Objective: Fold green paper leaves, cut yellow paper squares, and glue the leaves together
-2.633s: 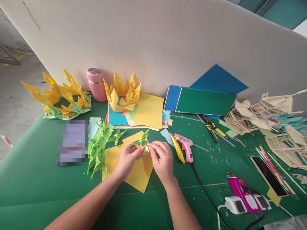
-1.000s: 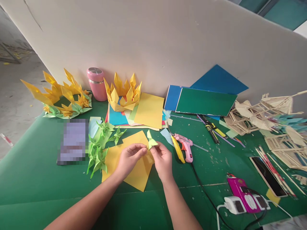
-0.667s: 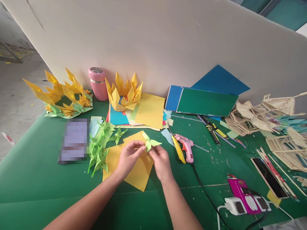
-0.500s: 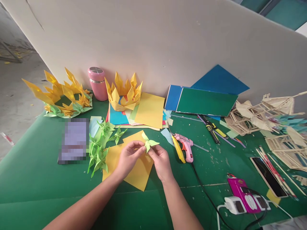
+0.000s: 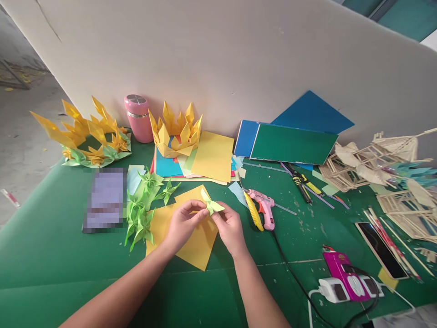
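A light green folded paper flower (image 5: 212,206) is pinched between both hands above a sheet of orange-yellow paper (image 5: 196,248). My left hand (image 5: 186,223) grips its left side with thumb and forefinger. From the right, my right hand (image 5: 229,228) holds a petal edge, thumb toward me. Some petals are partly hidden by the fingers. Several more green paper flowers (image 5: 139,223) lie in a cluster to the left of my left hand. Behind them stands a yellow paper crown (image 5: 175,146) on stacked coloured sheets (image 5: 213,157).
A pink glue gun (image 5: 268,209) and yellow utility knife (image 5: 254,212) lie right of my hands. A pink flask (image 5: 139,120) and second crown (image 5: 90,132) stand back left. A phone (image 5: 380,250), magenta power strip (image 5: 346,275) and wooden stick models (image 5: 362,164) are at right.
The flower has tilted slightly in my fingers, and its petals show at a different angle. Both hands stay in nearly the same place.
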A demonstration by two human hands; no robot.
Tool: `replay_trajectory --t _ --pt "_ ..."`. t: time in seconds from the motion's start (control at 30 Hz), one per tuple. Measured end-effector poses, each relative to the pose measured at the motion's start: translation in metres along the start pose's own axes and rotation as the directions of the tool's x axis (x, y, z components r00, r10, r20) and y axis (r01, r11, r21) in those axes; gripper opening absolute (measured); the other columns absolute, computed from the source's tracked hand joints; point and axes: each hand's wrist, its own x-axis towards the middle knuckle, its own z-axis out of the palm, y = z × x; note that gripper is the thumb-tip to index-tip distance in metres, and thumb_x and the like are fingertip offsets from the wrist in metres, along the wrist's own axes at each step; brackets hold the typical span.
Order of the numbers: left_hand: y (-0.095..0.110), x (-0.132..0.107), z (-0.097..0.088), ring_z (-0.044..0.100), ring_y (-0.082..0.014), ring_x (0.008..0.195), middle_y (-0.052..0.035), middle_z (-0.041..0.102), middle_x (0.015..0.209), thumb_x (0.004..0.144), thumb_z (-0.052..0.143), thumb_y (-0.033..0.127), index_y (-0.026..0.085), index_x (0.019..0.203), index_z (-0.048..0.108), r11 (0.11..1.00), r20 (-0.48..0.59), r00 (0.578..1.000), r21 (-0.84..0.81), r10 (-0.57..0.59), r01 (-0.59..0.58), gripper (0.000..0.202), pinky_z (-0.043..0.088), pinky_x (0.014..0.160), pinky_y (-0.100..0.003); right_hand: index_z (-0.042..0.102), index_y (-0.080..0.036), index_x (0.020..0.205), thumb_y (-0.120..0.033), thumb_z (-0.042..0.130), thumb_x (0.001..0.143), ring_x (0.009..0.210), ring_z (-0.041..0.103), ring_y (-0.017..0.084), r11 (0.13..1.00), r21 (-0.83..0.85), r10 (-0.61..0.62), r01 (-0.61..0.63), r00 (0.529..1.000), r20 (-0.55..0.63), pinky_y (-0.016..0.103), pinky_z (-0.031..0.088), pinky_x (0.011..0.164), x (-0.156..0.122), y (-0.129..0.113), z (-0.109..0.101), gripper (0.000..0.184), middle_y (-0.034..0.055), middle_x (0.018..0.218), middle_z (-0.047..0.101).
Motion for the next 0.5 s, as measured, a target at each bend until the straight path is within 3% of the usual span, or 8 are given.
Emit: replay_trajectory --t 0.13,0.3,0.4,0.5 --pt "-0.0010 0.0004 0.0007 0.061 -0.0146 0.066 -0.0007 0.066 0.075 0.063 0.075 0.040 0.019 0.074 0.065 1.000 -0.022 0.999 0.008 0.028 -0.028 0.026 0.047 0.050 -0.022 0.067 -0.021 0.082 -0.034 0.060 0.080 0.082 0.063 0.020 0.998 -0.044 -0.042 0.043 0.999 0.013 0.031 0.050 0.076 -0.0008 -0.0004 -0.0006 0.016 0.0043 0.084 0.067" --pt "0.0011 0.0013 0.0007 0.062 -0.0149 0.069 -0.0002 0.066 0.072 0.062 0.076 0.037 0.019 0.069 0.065 0.998 -0.021 0.998 -0.014 0.059 -0.060 0.022 0.052 0.065 -0.026 0.068 -0.022 0.087 -0.039 0.064 0.079 0.084 0.064 0.019 0.996 0.077 0.027 -0.034 0.995 0.093 0.031 0.050 0.079 0.0003 0.0032 -0.0046 0.019 0.0024 0.085 0.068" --pt "0.0020 0.0012 0.0002 0.061 -0.0146 0.067 -0.0003 0.065 0.070 0.063 0.075 0.035 0.019 0.067 0.065 0.998 0.003 0.998 -0.010 0.060 -0.060 0.020 0.052 0.065 -0.027 0.068 -0.021 0.083 -0.040 0.066 0.076 0.079 0.063 0.019 0.993 0.094 0.063 -0.074 0.992 0.114 0.030 0.051 0.075 0.0023 0.0041 -0.0082 0.021 0.0014 0.079 0.068" --pt "0.0025 0.0006 0.0004 0.060 -0.0145 0.066 -0.0004 0.065 0.070 0.064 0.075 0.034 0.019 0.065 0.065 0.999 0.018 0.999 -0.004 0.051 -0.051 0.018 0.051 0.064 -0.026 0.065 -0.020 0.080 -0.038 0.064 0.078 0.076 0.062 0.017 0.998 0.056 0.030 -0.037 0.992 0.120 0.029 0.051 0.072 0.0034 0.0031 -0.0093 0.018 0.0012 0.077 0.065"
